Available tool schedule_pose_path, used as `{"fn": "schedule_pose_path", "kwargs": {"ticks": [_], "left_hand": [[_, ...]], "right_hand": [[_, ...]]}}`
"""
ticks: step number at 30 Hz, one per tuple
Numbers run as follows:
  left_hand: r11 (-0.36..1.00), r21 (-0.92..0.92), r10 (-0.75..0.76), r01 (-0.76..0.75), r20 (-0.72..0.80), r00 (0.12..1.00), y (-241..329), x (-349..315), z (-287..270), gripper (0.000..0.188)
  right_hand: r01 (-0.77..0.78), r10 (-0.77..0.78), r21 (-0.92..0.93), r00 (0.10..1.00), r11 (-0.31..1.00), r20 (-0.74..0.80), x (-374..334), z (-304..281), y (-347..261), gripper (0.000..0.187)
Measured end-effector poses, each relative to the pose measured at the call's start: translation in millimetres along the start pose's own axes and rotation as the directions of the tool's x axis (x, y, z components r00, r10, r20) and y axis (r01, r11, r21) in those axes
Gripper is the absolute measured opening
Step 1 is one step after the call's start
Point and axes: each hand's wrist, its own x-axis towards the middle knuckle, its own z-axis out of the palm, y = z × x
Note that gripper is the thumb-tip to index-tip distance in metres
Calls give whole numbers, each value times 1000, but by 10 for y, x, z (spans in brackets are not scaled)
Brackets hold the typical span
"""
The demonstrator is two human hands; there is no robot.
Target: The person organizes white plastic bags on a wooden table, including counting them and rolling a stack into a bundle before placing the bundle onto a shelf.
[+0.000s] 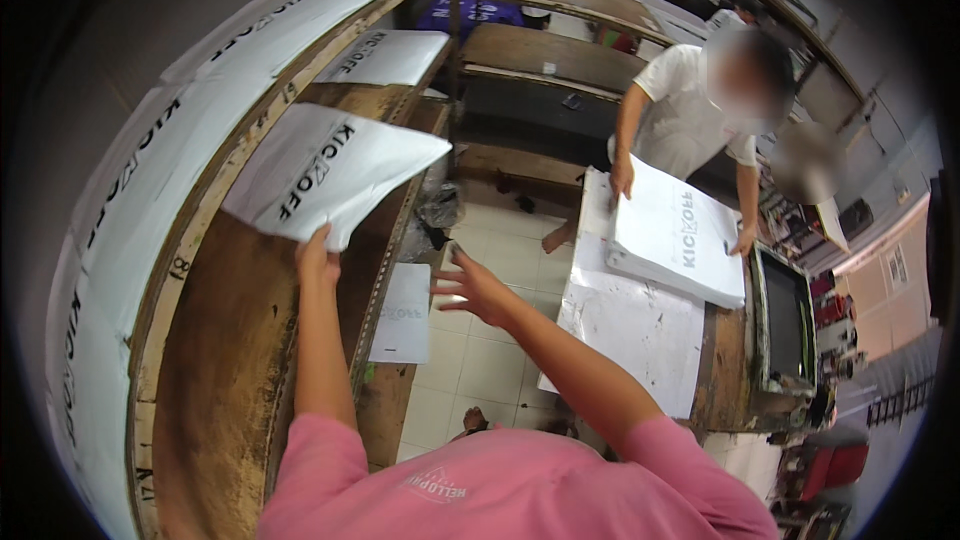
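My left hand (pixel 318 258) pinches the near edge of a white sheet (pixel 345 175) with black print. The sheet slopes over the wooden rack shelf (pixel 225 340) on my left, its right corner lifted and bent. Whether it is paper or another thin material I cannot tell. My right hand (pixel 475 290) hangs in the air over the gap beside the rack, its fingers spread and holding nothing. Below it, a similar sheet (pixel 401 315) with fainter print lies on a lower shelf.
More printed sheets (pixel 130 170) cover the upper shelf, and another (pixel 385 57) lies farther back. Across the tiled floor (pixel 445 355), a co-worker (pixel 670 110) grips a thick stack of printed sheets (pixel 665 225) over a white-topped table (pixel 625 340). A dark framed screen (pixel 783 315) stands beside it.
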Motion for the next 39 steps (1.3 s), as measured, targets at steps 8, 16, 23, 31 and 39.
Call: {"fn": "schedule_pose_path", "kwargs": {"ticks": [8, 16, 23, 31, 39], "left_hand": [[994, 96, -64, 56, 86, 994, -241, -1874, -85, 50], [893, -371, -122, 256, 347, 930, -2116, -1009, -2336, 69], [775, -153, -378, 613, 665, 644, -2315, -1824, -1345, 75], [590, 764, -752, 261, 402, 522, -2774, -2759, 187, 55], [457, 881, -799, 120, 348, 490, -3481, -3151, 969, 51]], "right_hand": [[334, -322, -16, 895, 943, -309, 996, 395, 229, 44], [572, -746, -699, 661, 429, 83, -1006, 660, -817, 26], [364, -542, -670, 838, 647, -68, -3106, -620, -1561, 42], [-3, -416, -808, 856, 589, -307, -4325, -2926, -461, 66], [-146, -269, -448, 624, 882, -733, -5010, -5541, 1552, 65]]}}
